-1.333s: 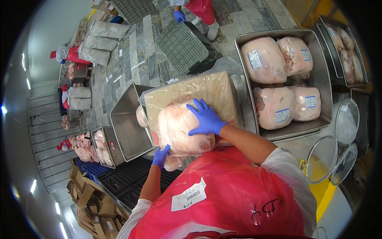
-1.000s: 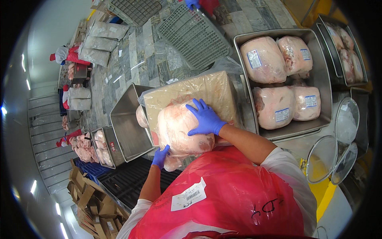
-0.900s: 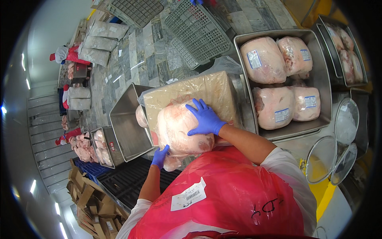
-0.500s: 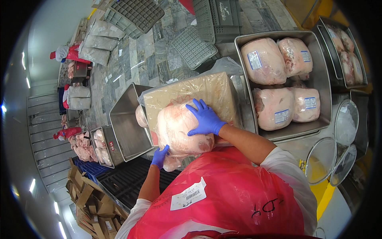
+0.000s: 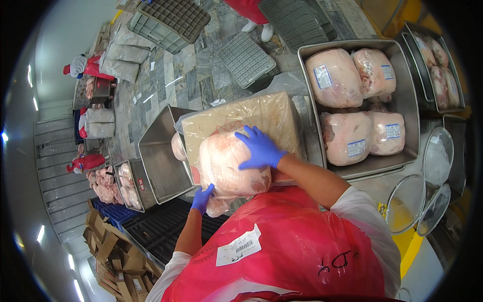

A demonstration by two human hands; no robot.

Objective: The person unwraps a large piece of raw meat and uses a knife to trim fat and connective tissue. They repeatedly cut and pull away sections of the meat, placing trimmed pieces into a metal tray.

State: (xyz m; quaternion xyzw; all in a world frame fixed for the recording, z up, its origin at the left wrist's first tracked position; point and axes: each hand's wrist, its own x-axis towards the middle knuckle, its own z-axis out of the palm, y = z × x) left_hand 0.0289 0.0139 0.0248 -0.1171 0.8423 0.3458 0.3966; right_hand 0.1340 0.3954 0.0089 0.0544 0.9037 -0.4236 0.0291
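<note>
A large, pale piece of meat in a clear plastic bag (image 5: 229, 161) sits in front of me, against a box covered with clear plastic film (image 5: 274, 110). My right hand (image 5: 262, 150), in a blue glove, lies on the meat's upper right side with its fingers spread. At the lower left edge, my left hand (image 5: 202, 199), also gloved in blue, grips the bag near a loose fold of plastic. Part of what lies under the meat is hidden by it and by my red apron (image 5: 282, 241).
To the right, a steel tub (image 5: 411, 95) holds several labelled bags of meat. Another steel tub (image 5: 156, 151) stands on the left. Wire-rimmed strainers (image 5: 405, 204) are at the lower right. Grey crates (image 5: 246, 60) and a person in red (image 5: 249, 10) are beyond.
Both my hands and the bagged meat have barely moved. At the top, the person in red has come further into view, and the grey crates there have shifted and tilted to the right.
</note>
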